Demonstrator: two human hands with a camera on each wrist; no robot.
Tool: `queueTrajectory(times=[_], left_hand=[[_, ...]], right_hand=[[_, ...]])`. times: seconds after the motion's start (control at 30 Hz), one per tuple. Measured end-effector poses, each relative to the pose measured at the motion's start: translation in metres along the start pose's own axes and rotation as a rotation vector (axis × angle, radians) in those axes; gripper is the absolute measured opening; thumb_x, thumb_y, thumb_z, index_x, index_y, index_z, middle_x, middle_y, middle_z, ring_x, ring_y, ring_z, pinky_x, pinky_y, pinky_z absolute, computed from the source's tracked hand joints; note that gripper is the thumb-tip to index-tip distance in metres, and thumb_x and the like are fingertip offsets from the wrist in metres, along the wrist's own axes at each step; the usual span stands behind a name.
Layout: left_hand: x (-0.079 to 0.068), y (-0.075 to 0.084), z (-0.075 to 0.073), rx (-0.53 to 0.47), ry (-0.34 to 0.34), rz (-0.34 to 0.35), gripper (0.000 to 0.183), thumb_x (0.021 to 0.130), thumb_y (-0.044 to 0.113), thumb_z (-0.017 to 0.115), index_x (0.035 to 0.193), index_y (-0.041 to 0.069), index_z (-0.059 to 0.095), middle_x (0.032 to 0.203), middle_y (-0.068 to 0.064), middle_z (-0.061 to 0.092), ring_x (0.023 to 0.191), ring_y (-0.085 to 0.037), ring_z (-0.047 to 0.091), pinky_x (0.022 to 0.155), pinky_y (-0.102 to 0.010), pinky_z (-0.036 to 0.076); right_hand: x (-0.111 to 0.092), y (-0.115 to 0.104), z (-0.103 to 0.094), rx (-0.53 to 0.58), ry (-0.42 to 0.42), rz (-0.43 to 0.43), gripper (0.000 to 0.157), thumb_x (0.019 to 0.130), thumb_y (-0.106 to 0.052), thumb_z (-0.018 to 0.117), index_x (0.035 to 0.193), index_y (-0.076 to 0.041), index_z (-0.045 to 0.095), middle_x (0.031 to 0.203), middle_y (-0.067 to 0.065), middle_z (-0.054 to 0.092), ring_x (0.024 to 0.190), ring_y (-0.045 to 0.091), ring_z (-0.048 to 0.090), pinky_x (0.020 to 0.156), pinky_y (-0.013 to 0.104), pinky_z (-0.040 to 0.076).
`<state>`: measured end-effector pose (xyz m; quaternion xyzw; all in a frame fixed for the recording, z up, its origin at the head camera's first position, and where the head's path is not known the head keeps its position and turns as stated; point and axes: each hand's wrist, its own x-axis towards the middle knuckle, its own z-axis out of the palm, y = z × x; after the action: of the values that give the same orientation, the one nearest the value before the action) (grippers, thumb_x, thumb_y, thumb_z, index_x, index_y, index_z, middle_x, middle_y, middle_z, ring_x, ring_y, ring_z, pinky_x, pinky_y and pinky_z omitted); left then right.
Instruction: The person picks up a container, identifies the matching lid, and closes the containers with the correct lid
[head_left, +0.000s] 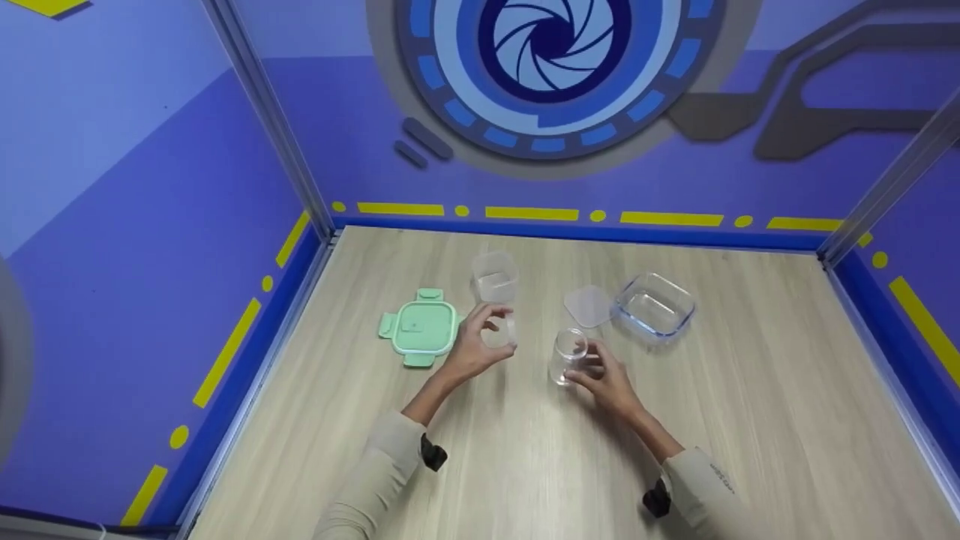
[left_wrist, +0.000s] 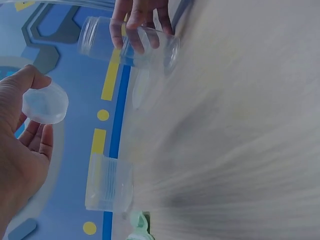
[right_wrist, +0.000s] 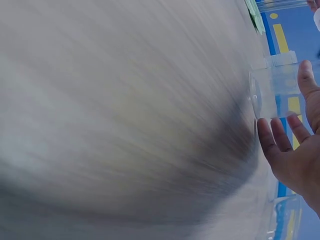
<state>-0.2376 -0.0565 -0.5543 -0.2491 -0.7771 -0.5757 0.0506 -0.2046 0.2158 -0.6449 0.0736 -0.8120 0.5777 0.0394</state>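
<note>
My left hand (head_left: 472, 346) pinches a round translucent lid (left_wrist: 46, 104) by its edge between thumb and fingers, raised above the table. To its right, a clear jar with a threaded, uncovered mouth (head_left: 568, 358) stands upright on the table. My right hand (head_left: 613, 384) grips the jar from its right side, thumb at the near side and fingers behind; the left wrist view shows those fingers (left_wrist: 134, 37) lying along its wall. The lid and the jar are apart, roughly a hand's width between them in the head view.
Left of the left hand lies a green square lid with side clips (head_left: 424, 328). A translucent plastic container (head_left: 495, 276) stands behind that hand. Beyond the jar are a flat translucent square lid (head_left: 589, 306) and a square glass container (head_left: 656, 304). Blue panels (head_left: 525, 195) bound the table.
</note>
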Motion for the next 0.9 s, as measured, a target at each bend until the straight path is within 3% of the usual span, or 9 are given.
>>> queueTrajectory(times=[0.1, 0.23, 0.47, 0.7, 0.9], left_hand=[[0.001, 0.002, 0.005, 0.006, -0.024, 0.034, 0.051, 0.079, -0.011, 0.077, 0.126, -0.012, 0.059, 0.127, -0.031, 0.058, 0.120, -0.047, 0.056, 0.097, -0.062, 0.052], [0.005, -0.008, 0.014, 0.006, -0.053, 0.077, 0.052, 0.079, -0.010, 0.078, 0.128, -0.006, 0.061, 0.129, -0.027, 0.056, 0.123, -0.045, 0.056, 0.102, -0.058, 0.053], [0.012, -0.011, 0.021, 0.006, -0.097, 0.106, 0.053, 0.082, -0.002, 0.078, 0.133, 0.004, 0.061, 0.129, -0.019, 0.055, 0.123, -0.034, 0.057, 0.101, -0.042, 0.057], [0.020, -0.004, 0.028, 0.138, -0.078, 0.125, 0.059, 0.083, 0.005, 0.077, 0.137, 0.000, 0.054, 0.133, -0.015, 0.059, 0.124, -0.027, 0.058, 0.102, -0.036, 0.055], [0.024, 0.001, 0.034, 0.205, -0.106, 0.132, 0.061, 0.083, 0.006, 0.079, 0.139, 0.002, 0.055, 0.135, -0.013, 0.063, 0.126, -0.026, 0.058, 0.102, -0.036, 0.054]], right_hand=[[-0.001, -0.001, 0.000, 0.002, 0.001, 0.000, 0.057, 0.083, -0.005, 0.082, 0.134, 0.000, 0.057, 0.128, 0.021, 0.067, 0.115, 0.039, 0.067, 0.098, 0.058, 0.055], [-0.002, -0.005, 0.002, 0.010, 0.003, 0.007, 0.057, 0.083, -0.004, 0.082, 0.134, -0.001, 0.057, 0.129, 0.022, 0.067, 0.115, 0.041, 0.067, 0.098, 0.059, 0.054], [-0.001, -0.007, 0.006, 0.007, 0.015, 0.022, 0.056, 0.083, -0.001, 0.081, 0.133, -0.002, 0.057, 0.128, 0.021, 0.066, 0.115, 0.042, 0.067, 0.098, 0.058, 0.054], [0.000, -0.009, 0.007, 0.011, -0.003, 0.072, 0.057, 0.085, -0.009, 0.082, 0.135, -0.005, 0.056, 0.132, 0.019, 0.064, 0.120, 0.042, 0.064, 0.102, 0.059, 0.052], [0.002, -0.009, 0.008, 0.002, -0.015, 0.044, 0.059, 0.085, -0.010, 0.082, 0.137, -0.001, 0.054, 0.132, 0.021, 0.064, 0.120, 0.043, 0.064, 0.103, 0.059, 0.052]])
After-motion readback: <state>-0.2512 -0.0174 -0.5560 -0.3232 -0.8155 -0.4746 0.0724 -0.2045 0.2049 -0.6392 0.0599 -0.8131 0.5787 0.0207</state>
